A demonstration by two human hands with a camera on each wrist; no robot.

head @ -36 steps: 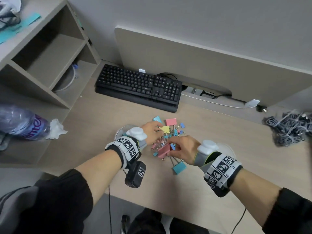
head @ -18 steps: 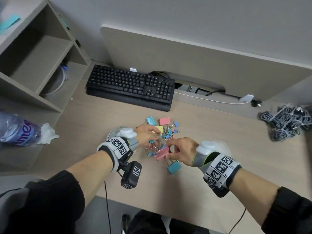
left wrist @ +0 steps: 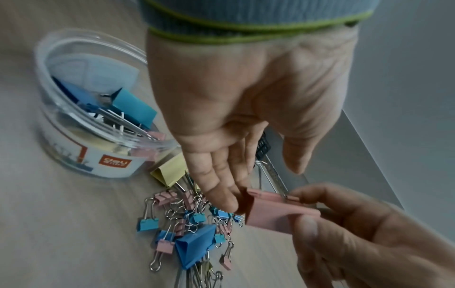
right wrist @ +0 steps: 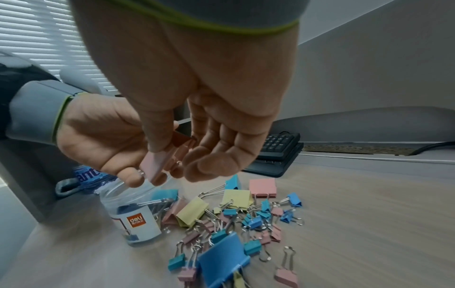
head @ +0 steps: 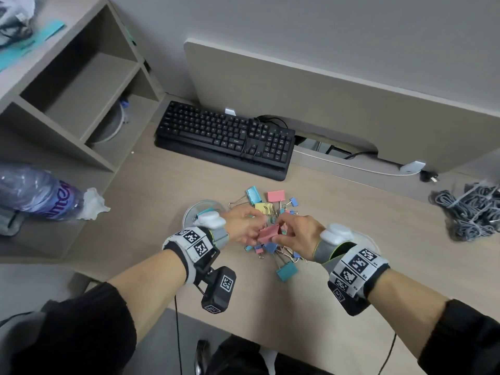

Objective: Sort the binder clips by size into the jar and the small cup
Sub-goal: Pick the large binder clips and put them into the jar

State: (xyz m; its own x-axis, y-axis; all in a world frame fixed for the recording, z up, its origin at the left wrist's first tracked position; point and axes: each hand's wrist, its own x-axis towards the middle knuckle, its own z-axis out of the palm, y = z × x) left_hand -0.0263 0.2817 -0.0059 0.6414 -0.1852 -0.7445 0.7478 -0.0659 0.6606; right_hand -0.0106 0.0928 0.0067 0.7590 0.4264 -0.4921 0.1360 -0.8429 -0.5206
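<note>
A large pink binder clip (head: 268, 234) (left wrist: 275, 216) (right wrist: 157, 163) hangs just above a pile of mixed large and small clips (head: 270, 207) (right wrist: 246, 218). My right hand (head: 281, 234) (right wrist: 178, 155) (left wrist: 304, 211) pinches it between thumb and fingers. My left hand (head: 244, 228) (left wrist: 261, 187) touches the clip's other end with its fingertips, thumb apart beside the wire handle. The clear jar (head: 201, 209) (left wrist: 49, 48) (right wrist: 133, 220) stands left of the pile with several large clips inside. A clear cup rim (head: 372, 240) shows behind my right wrist, mostly hidden.
A black keyboard (head: 224, 139) lies beyond the pile. A water bottle (head: 35, 193) lies at the left under the shelf unit (head: 67, 85). A bundle of grey cables (head: 470, 212) sits far right. A large teal clip (head: 287, 270) lies nearest me.
My right hand has lifted the large pink clip off the pile and brought it left. My left hand has left the pile and met the clip.
</note>
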